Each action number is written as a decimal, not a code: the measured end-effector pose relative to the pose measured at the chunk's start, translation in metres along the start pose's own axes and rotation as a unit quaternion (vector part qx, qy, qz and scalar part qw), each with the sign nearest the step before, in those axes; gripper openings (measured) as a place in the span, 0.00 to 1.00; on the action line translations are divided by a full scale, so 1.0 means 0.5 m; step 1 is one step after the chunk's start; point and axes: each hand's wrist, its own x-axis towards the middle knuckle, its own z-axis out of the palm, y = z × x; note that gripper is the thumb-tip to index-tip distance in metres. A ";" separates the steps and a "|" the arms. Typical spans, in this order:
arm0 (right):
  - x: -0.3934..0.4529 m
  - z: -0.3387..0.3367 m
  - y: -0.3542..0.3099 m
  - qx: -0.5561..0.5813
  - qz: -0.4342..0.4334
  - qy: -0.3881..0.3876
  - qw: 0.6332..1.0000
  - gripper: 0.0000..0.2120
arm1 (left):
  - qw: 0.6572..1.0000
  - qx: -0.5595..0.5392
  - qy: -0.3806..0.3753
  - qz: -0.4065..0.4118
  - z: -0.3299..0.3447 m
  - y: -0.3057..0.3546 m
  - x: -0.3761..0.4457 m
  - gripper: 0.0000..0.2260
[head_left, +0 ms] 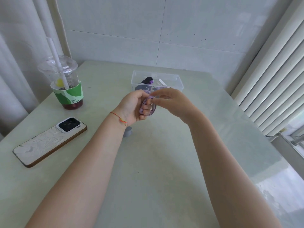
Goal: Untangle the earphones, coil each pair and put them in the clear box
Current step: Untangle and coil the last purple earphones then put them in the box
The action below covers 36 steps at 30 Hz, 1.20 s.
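Both forearms reached forward over the pale table. A phone lay face down near the left edge, well apart from the hands. A small grey item sat on the table just below the left wrist, partly hidden; what it was could not be told.

The left hand was held above the table centre, palm turned inward, fingers curled. A purple earphone cord was looped around those curled fingers and gripped by them. A red thread bracelet circled the left wrist.

The right hand was just beside the left, its fingertips meeting the top of the coil. These fingertips were blurred; they appeared to pinch the cord, though the exact contact could not be told.

The box stood directly behind the hands, open at the top. It held dark earphones with a purple part, and a pale flat item whose form was unclear.

A cup with a green sleeve, domed lid and white straw stood at the far left.
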 end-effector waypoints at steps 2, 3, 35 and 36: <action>0.000 0.003 0.003 0.008 0.009 -0.012 1.000 0.07 | 1.000 0.017 0.015 -0.001 0.005 0.002 0.003 0.17; 0.001 0.006 0.007 0.017 0.013 -0.006 1.000 0.05 | 1.000 0.021 0.023 0.003 0.008 0.001 0.005 0.17; -0.067 0.075 0.050 0.157 0.014 0.054 0.986 0.06 | 0.984 0.007 0.146 0.102 0.042 -0.071 -0.041 0.15; -0.068 0.079 0.052 0.147 0.012 0.059 0.987 0.07 | 0.977 0.030 0.172 0.120 0.046 -0.077 -0.037 0.15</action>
